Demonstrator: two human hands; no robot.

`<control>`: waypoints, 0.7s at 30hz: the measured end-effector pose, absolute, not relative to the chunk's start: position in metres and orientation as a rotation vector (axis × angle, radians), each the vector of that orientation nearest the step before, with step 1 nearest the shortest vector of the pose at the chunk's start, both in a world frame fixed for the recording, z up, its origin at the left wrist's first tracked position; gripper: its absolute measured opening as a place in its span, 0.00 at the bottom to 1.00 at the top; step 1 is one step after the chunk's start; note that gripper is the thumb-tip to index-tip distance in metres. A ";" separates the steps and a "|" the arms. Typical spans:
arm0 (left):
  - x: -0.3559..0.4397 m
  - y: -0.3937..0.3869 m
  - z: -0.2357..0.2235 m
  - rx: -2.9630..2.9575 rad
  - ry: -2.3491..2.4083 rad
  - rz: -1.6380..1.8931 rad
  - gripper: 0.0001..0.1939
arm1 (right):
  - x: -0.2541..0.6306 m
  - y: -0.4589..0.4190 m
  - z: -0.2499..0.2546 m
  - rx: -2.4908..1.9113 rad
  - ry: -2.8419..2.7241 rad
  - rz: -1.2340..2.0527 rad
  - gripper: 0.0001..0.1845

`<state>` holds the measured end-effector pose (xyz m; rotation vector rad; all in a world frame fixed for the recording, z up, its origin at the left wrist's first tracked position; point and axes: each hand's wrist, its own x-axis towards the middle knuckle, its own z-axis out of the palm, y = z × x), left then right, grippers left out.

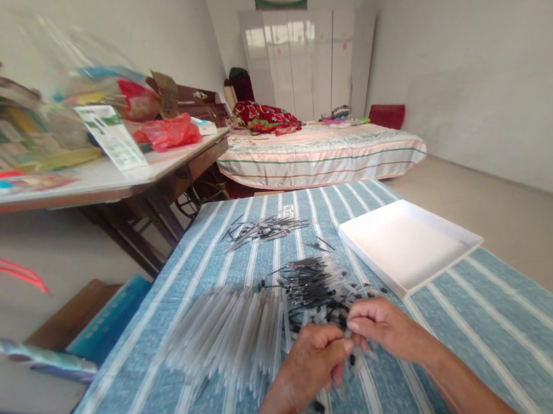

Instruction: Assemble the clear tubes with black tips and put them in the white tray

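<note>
My left hand [316, 359] and my right hand [385, 326] meet above the near part of the table, fingertips pinched close together. Whatever small piece they grip is hidden by the fingers. Left of them lies a big bundle of clear, whitish pen barrels [235, 333], somewhat blurred. Just beyond my hands is a heap of dark, thin pen parts [309, 281], with small black and clear pieces scattered under my fingers. A small black cap [318, 407] rests near my left wrist. Farther back sits a loose pile of thin dark and clear sticks [266, 229].
A shallow white box [404, 246] stands to the right on the blue striped tablecloth [495, 316]. On the left, a side table [173, 162] carries bags and a red plastic bag [170, 132]. Behind are a bed [320, 153] and a white wardrobe [300, 59].
</note>
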<state>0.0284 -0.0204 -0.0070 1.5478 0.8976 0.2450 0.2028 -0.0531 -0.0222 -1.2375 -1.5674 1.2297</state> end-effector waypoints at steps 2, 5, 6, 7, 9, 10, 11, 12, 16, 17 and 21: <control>0.027 -0.021 -0.008 1.494 0.864 0.249 0.13 | 0.204 -0.054 -0.019 -1.204 -1.571 1.233 0.16; 0.027 -0.020 -0.011 1.392 0.805 0.261 0.13 | 0.206 -0.052 -0.018 -1.166 -1.560 1.248 0.16; 0.027 -0.020 -0.013 1.385 0.804 0.266 0.14 | 0.206 -0.051 -0.020 -1.176 -1.556 1.248 0.17; 0.027 -0.019 -0.013 1.401 0.816 0.271 0.14 | 0.207 -0.049 -0.022 -1.203 -1.553 1.240 0.18; 0.028 -0.018 -0.014 1.472 0.864 0.267 0.14 | 0.207 -0.047 -0.026 -1.280 -1.550 1.217 0.21; 0.029 -0.018 -0.013 1.509 0.886 0.261 0.15 | 0.206 -0.046 -0.029 -1.311 -1.547 1.215 0.22; 0.030 -0.018 -0.013 1.535 0.901 0.250 0.15 | 0.206 -0.046 -0.030 -1.328 -1.544 1.223 0.23; 0.030 -0.018 -0.012 1.545 0.908 0.237 0.15 | 0.206 -0.046 -0.031 -1.330 -1.540 1.239 0.22; 0.029 -0.019 -0.014 1.522 0.893 0.231 0.14 | 0.206 -0.049 -0.028 -1.258 -1.513 1.312 0.18; 0.029 -0.019 -0.015 1.501 0.881 0.239 0.13 | 0.207 -0.049 -0.026 -1.237 -1.510 1.317 0.18; 0.027 -0.019 -0.019 1.374 0.834 0.264 0.13 | 0.208 -0.050 -0.022 -1.193 -1.518 1.315 0.16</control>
